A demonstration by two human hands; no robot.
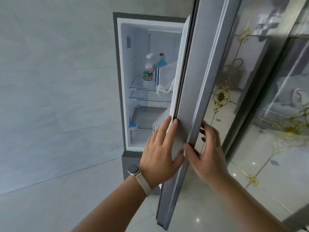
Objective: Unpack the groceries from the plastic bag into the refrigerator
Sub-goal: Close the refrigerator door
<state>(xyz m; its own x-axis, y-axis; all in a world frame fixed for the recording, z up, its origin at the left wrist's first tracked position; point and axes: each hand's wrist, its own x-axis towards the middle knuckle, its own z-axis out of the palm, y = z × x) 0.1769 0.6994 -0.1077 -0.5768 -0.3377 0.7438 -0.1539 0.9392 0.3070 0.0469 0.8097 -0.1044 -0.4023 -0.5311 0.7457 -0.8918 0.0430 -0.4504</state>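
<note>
Head view: I have both hands on the refrigerator door (192, 101), left hand (160, 153) flat, right hand (207, 153) wrapped round its edge; bottles (148, 71) sit inside, left of it. Next I judge: swing it.

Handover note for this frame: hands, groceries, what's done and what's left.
Left hand: flat on the inner edge of the refrigerator door, holding nothing.
Right hand: gripping the door's outer edge.
Refrigerator: open; two bottles and a plastic bag sit on the upper glass shelf. Lower shelves look bare.
Done: bag inside.
Left: can't tell if groceries remain bagged; the door is not shut.
</note>
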